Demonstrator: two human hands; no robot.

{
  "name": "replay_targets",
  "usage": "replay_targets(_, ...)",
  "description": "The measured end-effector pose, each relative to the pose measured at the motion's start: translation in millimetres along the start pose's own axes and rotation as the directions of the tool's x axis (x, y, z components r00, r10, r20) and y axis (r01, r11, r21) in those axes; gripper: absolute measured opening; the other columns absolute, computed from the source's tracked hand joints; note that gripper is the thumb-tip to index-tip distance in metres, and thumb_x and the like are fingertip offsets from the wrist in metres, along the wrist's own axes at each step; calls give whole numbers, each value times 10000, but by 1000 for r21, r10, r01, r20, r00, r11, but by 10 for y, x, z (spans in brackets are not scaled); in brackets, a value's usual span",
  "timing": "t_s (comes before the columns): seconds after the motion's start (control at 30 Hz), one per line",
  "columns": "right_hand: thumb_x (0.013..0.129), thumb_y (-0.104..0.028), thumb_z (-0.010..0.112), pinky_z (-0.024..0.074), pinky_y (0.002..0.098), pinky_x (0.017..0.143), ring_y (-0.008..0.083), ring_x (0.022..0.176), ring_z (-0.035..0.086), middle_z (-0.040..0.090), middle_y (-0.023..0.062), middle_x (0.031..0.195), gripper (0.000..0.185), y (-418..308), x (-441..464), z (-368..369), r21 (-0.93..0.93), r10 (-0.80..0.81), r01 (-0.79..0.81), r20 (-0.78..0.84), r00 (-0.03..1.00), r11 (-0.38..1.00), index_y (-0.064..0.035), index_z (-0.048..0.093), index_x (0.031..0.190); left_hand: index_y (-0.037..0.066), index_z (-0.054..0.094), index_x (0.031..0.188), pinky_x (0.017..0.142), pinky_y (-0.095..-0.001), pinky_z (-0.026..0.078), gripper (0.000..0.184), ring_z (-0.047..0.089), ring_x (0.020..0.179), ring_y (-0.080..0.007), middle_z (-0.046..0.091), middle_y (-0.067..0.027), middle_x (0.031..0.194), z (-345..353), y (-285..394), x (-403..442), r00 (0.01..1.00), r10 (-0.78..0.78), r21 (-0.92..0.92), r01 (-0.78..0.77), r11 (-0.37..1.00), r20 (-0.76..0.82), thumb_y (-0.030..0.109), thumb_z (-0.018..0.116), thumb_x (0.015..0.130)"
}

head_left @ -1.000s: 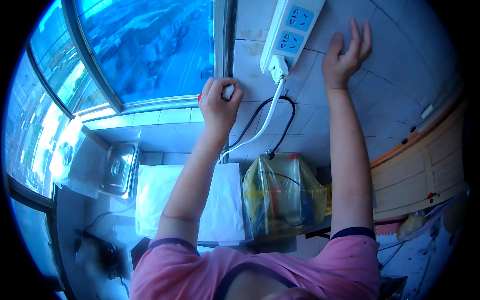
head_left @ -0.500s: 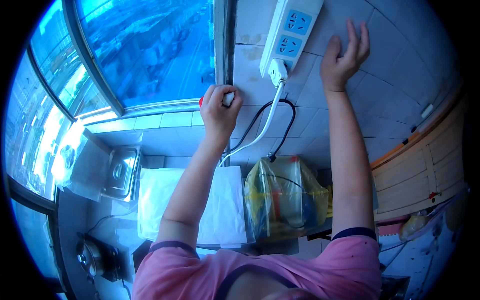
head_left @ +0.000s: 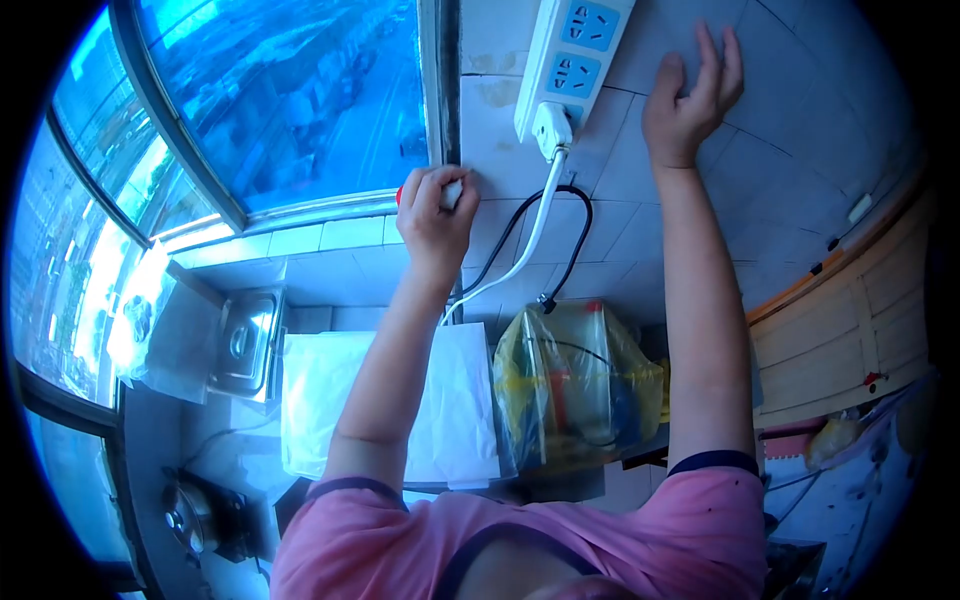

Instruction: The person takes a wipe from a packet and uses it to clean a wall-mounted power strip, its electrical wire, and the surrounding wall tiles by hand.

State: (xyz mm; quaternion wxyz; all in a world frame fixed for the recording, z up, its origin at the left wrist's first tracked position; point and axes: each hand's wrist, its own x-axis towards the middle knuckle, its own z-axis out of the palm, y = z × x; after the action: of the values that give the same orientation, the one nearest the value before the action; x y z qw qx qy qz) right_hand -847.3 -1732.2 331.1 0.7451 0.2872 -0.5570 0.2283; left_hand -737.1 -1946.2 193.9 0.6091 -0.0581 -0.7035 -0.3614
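Note:
My left hand (head_left: 437,215) is closed around a small object with a white end (head_left: 452,193) and a red part (head_left: 400,196); my fingers hide most of it. That hand is beside the lower corner of the window frame (head_left: 445,120). Up at the right, my right hand (head_left: 690,100) has its fingers apart and holds nothing. It is in front of the tiled wall (head_left: 790,180), right of a white power strip (head_left: 530,100) with blue sockets. A white plug (head_left: 552,130) sits in the strip's lowest socket, and I cannot tell whether my right hand touches the tiles.
Below are a white-covered surface (head_left: 460,400) and a yellow transparent bag (head_left: 530,400) with things inside. A black cable (head_left: 588,230) loops near the white cord (head_left: 535,235). At left are a metal lidded tray (head_left: 245,345) and a pot (head_left: 188,515); a wooden door (head_left: 820,340) is at right.
The view has shifted slightly, so the power strip and wall appear a little higher. My left hand still grips the small object, and my right hand sits slightly higher with fingers spread.

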Motion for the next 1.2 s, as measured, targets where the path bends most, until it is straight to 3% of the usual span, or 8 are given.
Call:
replay_targets(0.13, 899, -126, 574, 356, 400, 1013, 319, 1236, 401, 414, 163, 1392, 370, -10, 37, 5, 19, -4, 4, -3, 1000, 1000, -56, 577, 1263, 49, 649, 834, 630, -306, 504, 133, 632, 708, -231, 639, -81, 813, -23, 27, -129, 1000, -27, -27, 27, 999, 7, 1, 719, 733)
replay_targets(0.2, 897, -124, 575, 354, 400, 1013, 320, 1234, 402, 418, 161, 1390, 372, 0, 29, 14, 24, -2, 2, -11, 1000, 1000, -56, 577, 1262, 61, 658, 841, 663, -330, 492, 150, 618, 742, -244, 640, -73, 822, -21, 171, 34, 992, -110, -47, 113, 992, 65, 4, 734, 725)
replay_targets(0.27, 894, -122, 577, 353, 401, 1014, 320, 1232, 402, 421, 159, 1388, 374, -6, 17, 5, 26, 7, -6, -21, 1000, 1000, -56, 577, 1262, 72, 663, 842, 699, -349, 467, 165, 595, 779, -256, 641, -64, 828, 58, 263, 302, 992, 125, 34, -126, 991, 29, 11, 747, 714)
replay_targets(0.4, 889, -116, 578, 346, 399, 1016, 319, 1229, 404, 436, 157, 1381, 370, -25, 39, -8, -2, 7, -7, -8, 1000, 1000, -54, 584, 1253, 94, 683, 870, 710, -351, 456, 209, 582, 794, -257, 641, -51, 879, 82, 240, 328, 954, 297, 208, -301, 931, 52, 12, 756, 692)
replay_targets(0.97, 877, -111, 588, 352, 410, 1015, 319, 1218, 436, 474, 153, 1355, 348, -17, 25, 13, 55, 33, -31, -51, 998, 998, -58, 609, 1221, 88, 676, 819, 695, -365, 450, 216, 569, 749, -261, 611, -47, 799, 95, 265, 297, 952, 282, 115, -296, 948, 123, 18, 765, 635)
replay_targets(1.2, 869, -103, 594, 347, 407, 1022, 321, 1230, 430, 471, 160, 1360, 366, 55, 5, 6, -12, 17, -17, -19, 1000, 1000, -54, 603, 1231, 84, 672, 814, 695, -369, 460, 215, 580, 758, -265, 624, -55, 816, 117, 256, 295, 955, 285, 120, -293, 949, 83, 0, 758, 636)
